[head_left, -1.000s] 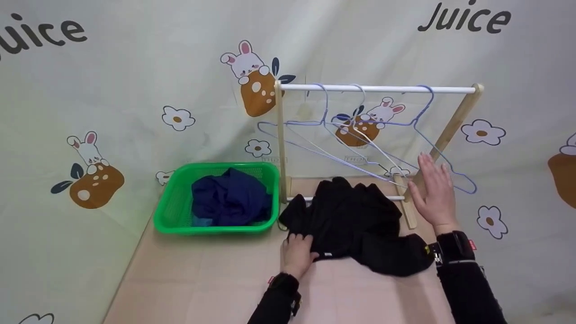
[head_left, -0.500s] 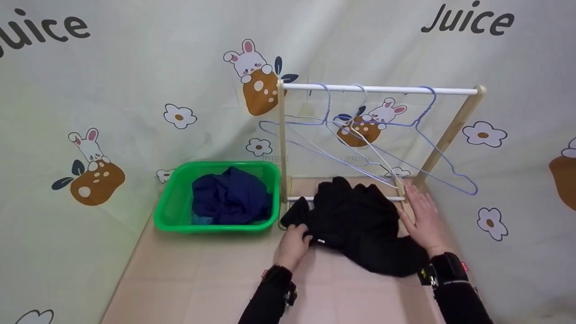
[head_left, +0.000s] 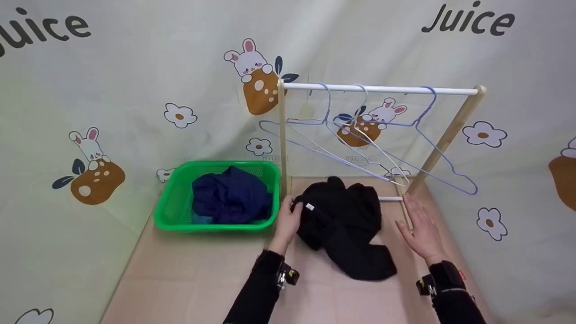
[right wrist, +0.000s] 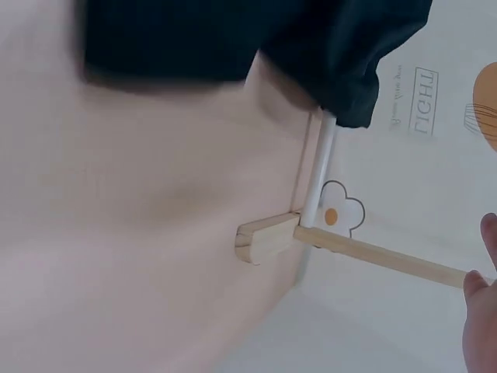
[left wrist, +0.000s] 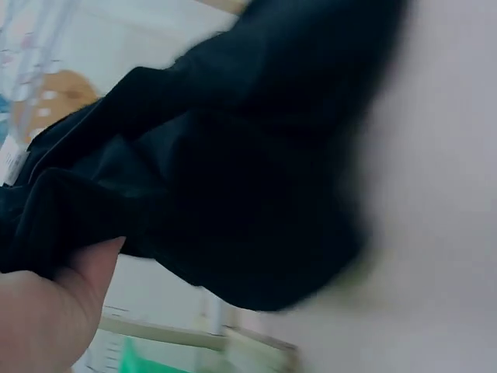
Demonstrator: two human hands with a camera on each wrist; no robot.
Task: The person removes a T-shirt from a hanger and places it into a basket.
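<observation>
My left hand [head_left: 286, 225] pinches the edge of a black garment [head_left: 344, 225] beside its small white label [head_left: 310, 206]. The cloth hangs in loose folds to the right of that hand; in the left wrist view the thumb [left wrist: 99, 272] presses on the dark fabric [left wrist: 233, 171]. What kind of garment it is cannot be told. With fingers extended, my right hand [head_left: 424, 234] is by the lower right end of the clothes rack [head_left: 450, 130]. Whether it touches the wood is unclear. In the right wrist view part of this hand [right wrist: 483, 318] shows at the edge.
Three wire hangers, a blue one [head_left: 326, 108] at left, a white one [head_left: 362, 105] and another blue one [head_left: 433, 101], hang from the rack's white bar [head_left: 387, 89]. A green basket [head_left: 168, 211] holds dark blue cloth [head_left: 229, 195]. A printed curtain [head_left: 148, 81] stands behind.
My left hand has lifted the garment's edge and moved it up and slightly left, and the garment has shifted left and bunched. My right hand has come down from beside the rack's post.
</observation>
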